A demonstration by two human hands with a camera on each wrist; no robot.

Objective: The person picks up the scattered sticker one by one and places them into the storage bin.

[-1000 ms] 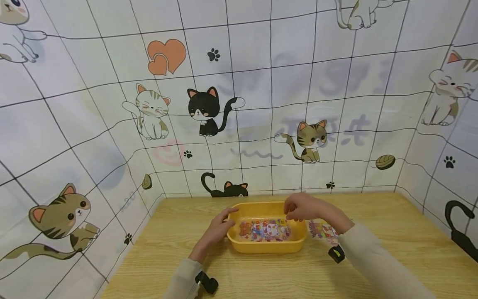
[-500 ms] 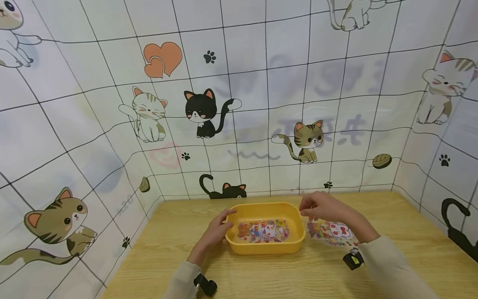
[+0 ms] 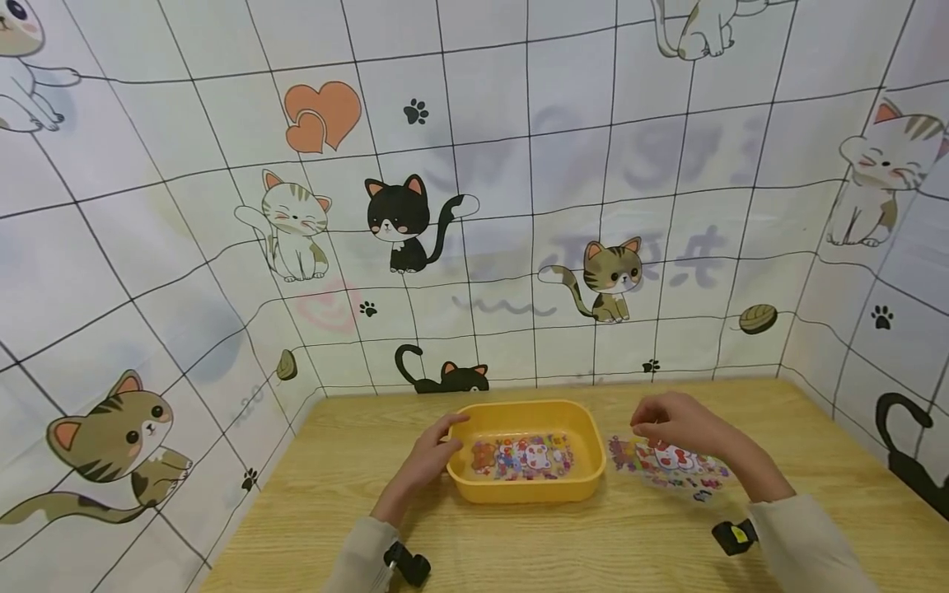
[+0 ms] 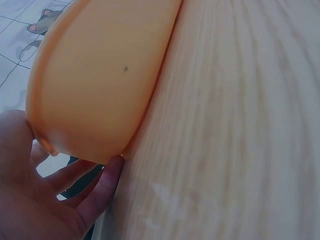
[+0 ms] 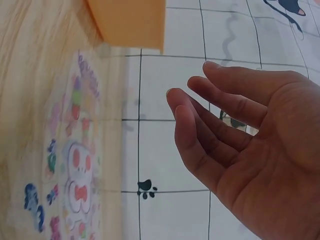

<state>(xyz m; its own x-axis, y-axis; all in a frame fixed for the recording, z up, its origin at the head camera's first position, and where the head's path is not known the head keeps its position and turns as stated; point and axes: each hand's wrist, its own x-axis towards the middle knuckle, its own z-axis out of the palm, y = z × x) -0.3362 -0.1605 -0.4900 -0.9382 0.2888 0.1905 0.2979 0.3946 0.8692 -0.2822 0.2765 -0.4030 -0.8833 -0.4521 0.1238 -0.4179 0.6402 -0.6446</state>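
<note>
A yellow plastic tray (image 3: pixel 528 491) stands mid-table with a colourful sticker sheet (image 3: pixel 522 455) lying flat in it. My left hand (image 3: pixel 433 449) grips the tray's left end, thumb on the rim, fingers (image 4: pixel 107 180) against the outer wall of the tray (image 4: pixel 100 75). A second sticker sheet (image 3: pixel 670 468) lies on the wood just right of the tray. My right hand (image 3: pixel 662 420) hovers over that sheet's far edge. In the right wrist view the right hand (image 5: pixel 225 135) has relaxed fingers and holds nothing, with the second sticker sheet (image 5: pixel 75 165) below and the tray's corner (image 5: pixel 130 20) behind.
The wooden table (image 3: pixel 563 543) is walled on the left, back and right by cat-print cloth (image 3: pixel 474 206). Black wrist cameras sit on my left sleeve (image 3: pixel 408 566) and right sleeve (image 3: pixel 734 535).
My right hand moved rightward from above the tray to over the sticker sheet on the table. My left hand kept its hold on the tray's left end.
</note>
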